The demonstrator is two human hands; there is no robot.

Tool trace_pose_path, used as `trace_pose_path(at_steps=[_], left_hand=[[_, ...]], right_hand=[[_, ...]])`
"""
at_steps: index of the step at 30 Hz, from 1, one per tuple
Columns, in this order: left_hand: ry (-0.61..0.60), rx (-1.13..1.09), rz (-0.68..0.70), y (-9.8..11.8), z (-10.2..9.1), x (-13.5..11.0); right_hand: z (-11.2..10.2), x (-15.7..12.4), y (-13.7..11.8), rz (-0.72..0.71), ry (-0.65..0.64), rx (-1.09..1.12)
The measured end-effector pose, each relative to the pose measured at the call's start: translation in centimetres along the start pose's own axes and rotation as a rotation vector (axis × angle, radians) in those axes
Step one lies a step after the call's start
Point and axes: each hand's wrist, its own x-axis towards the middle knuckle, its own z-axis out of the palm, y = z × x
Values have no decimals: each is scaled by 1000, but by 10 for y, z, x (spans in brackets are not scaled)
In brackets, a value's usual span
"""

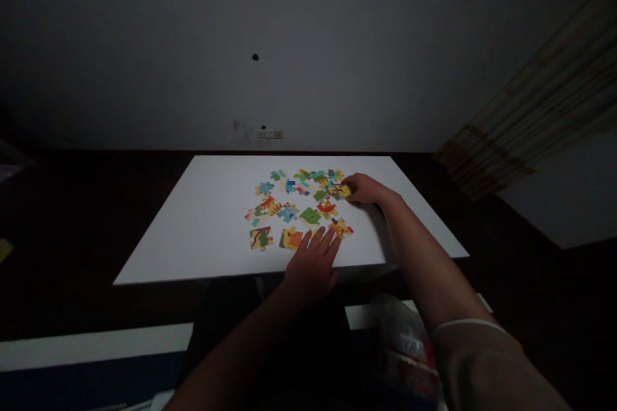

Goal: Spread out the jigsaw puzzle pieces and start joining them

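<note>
Colourful jigsaw puzzle pieces lie spread on a white table [202, 225]. My left hand [313, 263] rests at the near edge, its fingers stretched out and partly covering a yellow puzzle piece. Just left of those fingers is an orange and yellow piece [291, 239]; a green piece [310, 216] lies beyond them. At the right side of the spread, my right hand [365, 189] has its thumb and fingers closed on a yellow puzzle piece [346, 191]. Other pieces lie against or under that one; the overlap is too small to make out.
A piece with a dark red curve [261, 238] lies at the near left of the spread. Behind the table stands a grey wall with a socket strip [270, 134]. A curtain [496, 154] hangs at the right. Below the table's near edge is a clear plastic bag [407, 340].
</note>
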Motion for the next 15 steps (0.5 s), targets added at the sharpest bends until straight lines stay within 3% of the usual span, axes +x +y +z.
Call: trace_pose_path(at_steps=[2,4,11,15], left_hand=[[0,-3,6,0,-1,0],[1,-8,7,0,-2,-1],[-5,13,2,1,-3,0],[16,6,2,0,-2,0]], right_hand=[[-2,5,8,-13,-96,-11],[-6,10,15,3,-106,38],[-11,37,37,261,271,219],[-6,57,42,428,313,326]])
